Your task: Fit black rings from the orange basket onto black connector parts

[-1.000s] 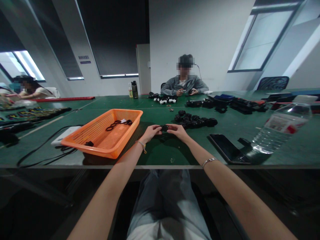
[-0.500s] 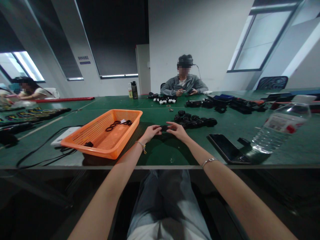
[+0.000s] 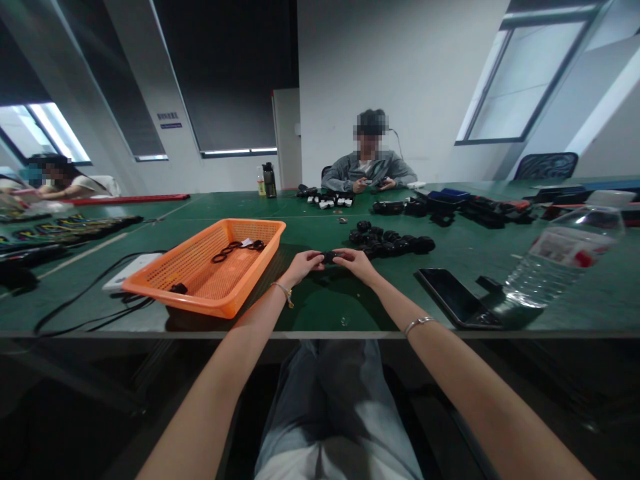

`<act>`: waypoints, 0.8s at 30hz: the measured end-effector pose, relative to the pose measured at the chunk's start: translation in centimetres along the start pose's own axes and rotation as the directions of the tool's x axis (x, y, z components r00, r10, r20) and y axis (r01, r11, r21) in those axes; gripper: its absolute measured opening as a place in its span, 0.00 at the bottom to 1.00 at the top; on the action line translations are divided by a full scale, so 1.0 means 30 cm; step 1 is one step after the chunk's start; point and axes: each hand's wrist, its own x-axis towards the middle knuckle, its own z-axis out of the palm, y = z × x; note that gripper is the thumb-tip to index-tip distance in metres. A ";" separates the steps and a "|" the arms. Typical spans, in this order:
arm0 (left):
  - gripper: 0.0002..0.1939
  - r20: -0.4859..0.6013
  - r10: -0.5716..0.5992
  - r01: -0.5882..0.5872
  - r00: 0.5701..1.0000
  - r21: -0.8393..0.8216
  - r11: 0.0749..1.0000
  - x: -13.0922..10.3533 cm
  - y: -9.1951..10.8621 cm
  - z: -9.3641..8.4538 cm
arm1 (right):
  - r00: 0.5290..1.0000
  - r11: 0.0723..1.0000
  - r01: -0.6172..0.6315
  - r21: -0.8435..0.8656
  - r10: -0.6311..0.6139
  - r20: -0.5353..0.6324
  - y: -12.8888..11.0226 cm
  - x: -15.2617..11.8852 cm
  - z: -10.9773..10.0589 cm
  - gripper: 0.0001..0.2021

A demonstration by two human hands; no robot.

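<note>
Step in hand: both hands work one small black part between them, held just above the bench [image 3: 320, 303]; by appearance a fitting or twisting step on that part.
Left hand [image 3: 299, 265]: fingers closed on the part's left end.
Right hand [image 3: 356, 262]: fingers closed on the part's right end.
Part [image 3: 329, 255]: small, black, roundish; mostly hidden by fingertips, detail too small to tell. Located centre of the bench, near edge, between the two hands.
Next move, judged: calls for a steady two-handed pinch and a small turn or press at the fingertips; no reach needed.
Pile [image 3: 387, 241]: similar black parts, just beyond the right hand.
Basket [image 3: 200, 293]: orange, left of the hands; holds a few black rings [image 3: 227, 251].
Phone [image 3: 453, 297]: lies flat, right of the hands.
Bottle [image 3: 560, 257]: clear, far right.
Others: one person seated across the bench, another far left.
</note>
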 end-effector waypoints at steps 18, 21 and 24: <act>0.06 -0.017 -0.011 0.011 1.000 -0.011 1.000 0.004 -0.001 0.000 | 0.998 0.996 0.070 -0.057 -0.071 -0.002 0.015 0.008 -0.006 0.25; 0.08 -0.009 -0.004 0.004 1.000 -0.032 0.999 0.004 -0.003 -0.002 | 0.997 0.997 0.073 -0.024 -0.073 -0.004 0.013 0.005 -0.004 0.27; 0.09 0.001 0.000 0.000 1.000 -0.029 1.000 0.004 -0.004 -0.003 | 0.998 0.998 0.066 -0.013 -0.065 0.010 0.006 0.002 -0.003 0.22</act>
